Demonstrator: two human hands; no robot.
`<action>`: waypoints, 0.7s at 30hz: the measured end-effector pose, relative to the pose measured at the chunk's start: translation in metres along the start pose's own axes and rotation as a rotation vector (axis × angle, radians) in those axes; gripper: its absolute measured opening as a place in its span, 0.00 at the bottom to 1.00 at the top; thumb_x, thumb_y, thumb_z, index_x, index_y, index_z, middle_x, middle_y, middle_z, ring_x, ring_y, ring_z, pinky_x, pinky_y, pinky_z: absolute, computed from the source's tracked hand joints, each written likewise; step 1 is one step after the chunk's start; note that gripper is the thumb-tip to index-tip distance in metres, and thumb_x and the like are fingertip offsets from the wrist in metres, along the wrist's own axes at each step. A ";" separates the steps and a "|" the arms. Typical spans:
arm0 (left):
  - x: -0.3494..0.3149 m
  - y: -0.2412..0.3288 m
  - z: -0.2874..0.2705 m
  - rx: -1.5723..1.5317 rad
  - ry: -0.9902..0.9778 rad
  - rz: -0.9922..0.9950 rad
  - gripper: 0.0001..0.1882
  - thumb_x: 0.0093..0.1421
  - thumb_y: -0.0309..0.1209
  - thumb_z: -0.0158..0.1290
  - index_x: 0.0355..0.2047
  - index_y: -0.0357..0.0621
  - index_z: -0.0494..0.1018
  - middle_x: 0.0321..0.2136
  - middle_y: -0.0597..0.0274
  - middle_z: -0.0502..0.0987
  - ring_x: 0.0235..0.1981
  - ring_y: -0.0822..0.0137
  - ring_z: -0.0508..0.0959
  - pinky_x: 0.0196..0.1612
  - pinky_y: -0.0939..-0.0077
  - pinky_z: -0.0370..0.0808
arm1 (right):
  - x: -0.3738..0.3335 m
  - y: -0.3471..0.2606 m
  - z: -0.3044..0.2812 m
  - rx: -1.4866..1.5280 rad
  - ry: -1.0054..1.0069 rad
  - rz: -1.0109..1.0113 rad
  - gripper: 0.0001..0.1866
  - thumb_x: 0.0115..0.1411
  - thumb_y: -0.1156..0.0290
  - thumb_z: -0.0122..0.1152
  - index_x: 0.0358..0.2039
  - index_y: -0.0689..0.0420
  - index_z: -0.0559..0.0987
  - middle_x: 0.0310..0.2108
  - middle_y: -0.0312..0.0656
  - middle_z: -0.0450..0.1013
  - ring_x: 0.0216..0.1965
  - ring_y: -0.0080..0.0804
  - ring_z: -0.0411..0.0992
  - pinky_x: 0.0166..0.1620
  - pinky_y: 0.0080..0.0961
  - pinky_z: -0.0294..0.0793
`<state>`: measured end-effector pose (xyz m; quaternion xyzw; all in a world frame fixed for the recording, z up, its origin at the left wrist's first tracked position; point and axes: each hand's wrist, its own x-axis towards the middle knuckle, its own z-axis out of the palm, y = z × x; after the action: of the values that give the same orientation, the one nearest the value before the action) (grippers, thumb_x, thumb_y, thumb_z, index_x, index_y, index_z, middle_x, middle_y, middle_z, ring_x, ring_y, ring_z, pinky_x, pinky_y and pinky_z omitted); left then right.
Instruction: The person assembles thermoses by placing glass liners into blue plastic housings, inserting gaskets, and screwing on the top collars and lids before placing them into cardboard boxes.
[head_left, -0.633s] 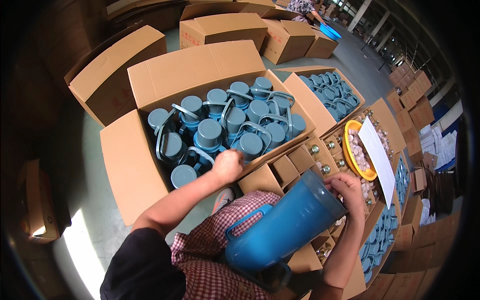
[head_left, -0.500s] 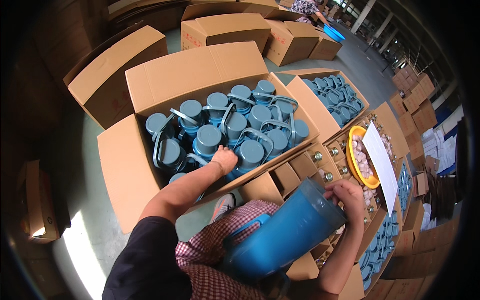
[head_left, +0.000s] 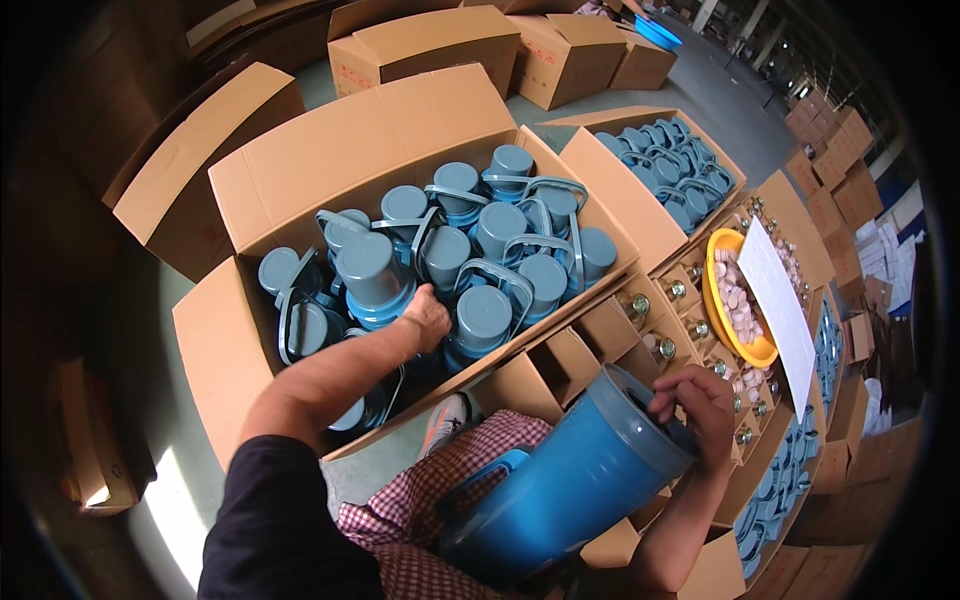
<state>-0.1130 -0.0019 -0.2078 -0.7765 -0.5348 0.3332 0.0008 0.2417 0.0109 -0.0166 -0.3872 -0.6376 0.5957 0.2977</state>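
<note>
My left hand reaches into the open carton at the middle. Its fingers are closed at the side of a blue thermos flask with a grey-blue cup lid, which stands higher than its neighbours; the fingertips are partly hidden. Several more lidded flasks with carrying handles stand around it. My right hand grips the rim of a large blue thermos casing. That casing lies tilted across my lap, mouth up to the right, with a blue handle at its side.
Right of the flask carton is a divided carton with glass-topped pieces in its cells. A yellow basin of small pinkish pieces and a white sheet rest on it. More cartons of blue flasks stand beyond.
The flask by my left hand has risen and shifted left among the others. My right hand still holds the casing's rim. The whole view has shifted slightly.
</note>
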 end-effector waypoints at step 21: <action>-0.069 -0.029 -0.273 0.452 0.446 -0.040 0.07 0.51 0.32 0.52 0.27 0.52 0.80 0.27 0.68 0.79 0.37 0.67 0.76 0.44 0.71 0.63 | -0.041 0.034 0.009 0.198 0.294 -0.371 0.19 0.59 0.63 0.46 0.23 0.66 0.76 0.21 0.42 0.68 0.25 0.26 0.66 0.32 0.19 0.63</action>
<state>-0.0097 0.0506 0.0510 -0.7999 -0.4490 0.2652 0.2970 0.2600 -0.0291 -0.0481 -0.3153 -0.5862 0.5276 0.5277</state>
